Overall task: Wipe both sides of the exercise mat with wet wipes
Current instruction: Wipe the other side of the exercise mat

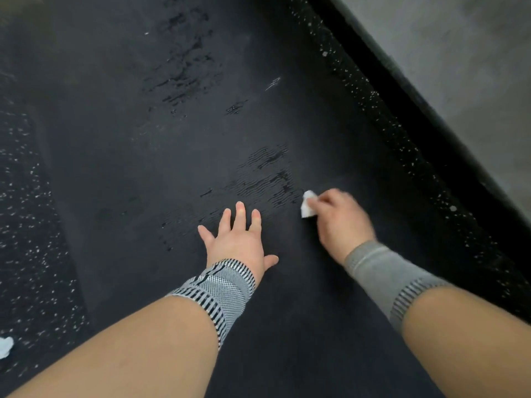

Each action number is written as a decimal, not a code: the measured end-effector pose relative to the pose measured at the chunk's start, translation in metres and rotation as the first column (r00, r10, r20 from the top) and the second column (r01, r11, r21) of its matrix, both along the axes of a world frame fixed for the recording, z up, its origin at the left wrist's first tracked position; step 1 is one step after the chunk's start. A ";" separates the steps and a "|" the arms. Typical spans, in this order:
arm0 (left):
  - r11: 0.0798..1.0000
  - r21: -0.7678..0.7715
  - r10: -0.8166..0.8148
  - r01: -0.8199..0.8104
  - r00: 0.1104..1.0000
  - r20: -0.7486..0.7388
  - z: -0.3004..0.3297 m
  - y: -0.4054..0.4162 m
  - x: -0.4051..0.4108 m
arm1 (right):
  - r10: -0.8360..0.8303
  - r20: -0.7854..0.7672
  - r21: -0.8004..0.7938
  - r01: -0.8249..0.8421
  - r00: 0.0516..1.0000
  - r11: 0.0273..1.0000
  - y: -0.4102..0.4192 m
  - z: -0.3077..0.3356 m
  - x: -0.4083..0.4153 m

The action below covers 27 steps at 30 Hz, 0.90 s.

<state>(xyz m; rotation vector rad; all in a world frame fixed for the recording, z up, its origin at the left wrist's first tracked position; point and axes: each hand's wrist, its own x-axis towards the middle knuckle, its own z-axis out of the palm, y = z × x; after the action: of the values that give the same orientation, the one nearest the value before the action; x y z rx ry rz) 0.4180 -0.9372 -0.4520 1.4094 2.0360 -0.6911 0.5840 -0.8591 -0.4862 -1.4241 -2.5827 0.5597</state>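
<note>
A dark exercise mat (pixel 178 156) fills most of the view and lies flat on the floor. Wet streaks glisten on it at the top centre and just beyond my hands. My left hand (pixel 240 237) lies flat on the mat, fingers spread and straight. To its right, my right hand (pixel 340 216) grips a small crumpled white wet wipe (pixel 308 204) and holds it against the mat; the hand is blurred. Both wrists wear knitted grey bands.
Black speckled rubber flooring (pixel 26 225) shows left of the mat and as a strip (pixel 402 133) along its right edge. A black baseboard and grey wall (pixel 459 67) run diagonally at the upper right. A crumpled white wipe (pixel 5 346) lies at the lower left edge.
</note>
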 end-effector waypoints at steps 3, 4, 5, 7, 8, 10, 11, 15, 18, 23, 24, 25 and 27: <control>0.998 0.041 -0.056 0.057 0.998 -0.019 0.001 -0.006 0.000 | -0.522 0.053 -0.034 0.524 0.852 0.851 0.028 0.001 0.018; 0.992 0.099 -0.073 0.075 0.997 -0.022 0.000 -0.010 -0.001 | -0.532 0.091 -0.035 0.536 0.842 0.843 0.024 0.002 0.014; 0.981 0.171 -0.086 0.087 0.996 -0.017 0.000 -0.011 -0.004 | -0.464 0.111 -0.027 0.469 0.879 0.883 0.015 0.007 0.003; 0.955 0.279 -0.104 0.101 0.995 -0.005 0.002 -0.006 -0.015 | -0.134 0.108 -0.035 0.138 0.985 0.990 -0.012 0.011 -0.020; 0.948 0.299 -0.114 0.109 0.994 -0.001 0.002 0.000 -0.022 | 0.007 0.095 -0.059 -0.001 0.995 0.998 -0.022 0.009 -0.022; 0.950 0.271 -0.150 0.152 0.988 -0.031 0.002 0.018 -0.038 | 0.038 0.127 -0.008 -0.037 0.991 0.999 -0.013 0.003 -0.011; 0.953 0.242 -0.177 0.184 0.983 -0.052 -0.001 0.025 -0.045 | -0.100 0.127 0.049 0.094 0.987 0.994 -0.001 0.001 -0.002; 0.970 0.107 -0.213 0.218 0.975 -0.059 -0.012 0.036 -0.062 | -0.471 0.131 0.103 0.461 0.872 0.881 0.023 0.002 0.003; 0.981 0.080 -0.174 0.175 0.985 -0.019 -0.015 0.038 -0.060 | -0.126 0.082 0.070 0.121 0.989 0.990 -0.003 -0.001 -0.021; 0.988 0.045 -0.149 0.148 0.989 0.017 -0.010 0.043 -0.057 | -0.518 0.090 0.045 0.517 0.850 0.855 0.028 0.001 -0.004; 0.989 0.047 -0.144 0.142 0.989 0.029 -0.010 0.042 -0.058 | -0.615 0.095 0.036 0.614 0.783 0.788 0.028 0.001 -0.007; 0.989 0.052 -0.137 0.135 0.990 0.040 -0.011 0.042 -0.058 | -0.601 0.097 0.033 0.601 0.793 0.799 0.020 0.003 -0.019; 0.991 0.060 -0.125 0.121 0.990 0.062 -0.012 0.042 -0.059 | -0.350 0.018 0.002 0.350 0.937 0.937 -0.007 0.007 -0.051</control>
<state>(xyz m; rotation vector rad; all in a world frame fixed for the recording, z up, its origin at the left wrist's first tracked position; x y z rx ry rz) 0.3586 -0.8954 -0.4643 1.5806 1.9447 -0.6345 0.5333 -0.8664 -0.4795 -1.8396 -2.2583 0.4956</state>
